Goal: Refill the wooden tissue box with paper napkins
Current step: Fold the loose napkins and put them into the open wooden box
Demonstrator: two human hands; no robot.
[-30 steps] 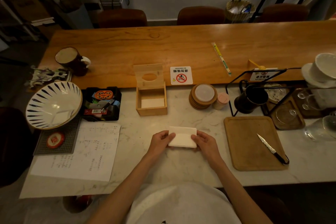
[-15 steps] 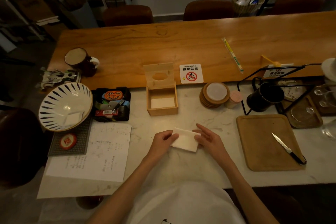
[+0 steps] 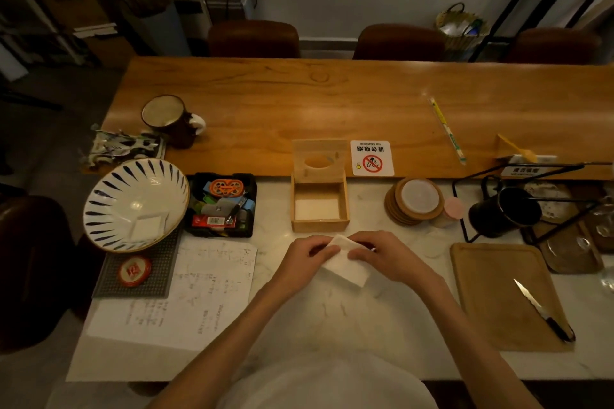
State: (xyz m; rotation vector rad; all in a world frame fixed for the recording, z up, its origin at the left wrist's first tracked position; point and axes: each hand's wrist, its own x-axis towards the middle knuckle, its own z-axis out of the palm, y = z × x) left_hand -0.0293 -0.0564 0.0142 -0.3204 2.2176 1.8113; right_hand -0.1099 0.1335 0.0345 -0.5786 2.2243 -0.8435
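Both my left hand [image 3: 305, 259] and right hand [image 3: 382, 257] grip the paper napkins [image 3: 347, 269] just in front of the wooden tissue box [image 3: 319, 226]. Their long axis slants from it rightward.

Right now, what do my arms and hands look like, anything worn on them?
No gloves, watch or bracelet show on the left hand or the right hand, and no sleeves reach either forearm. A white top covers the torso.
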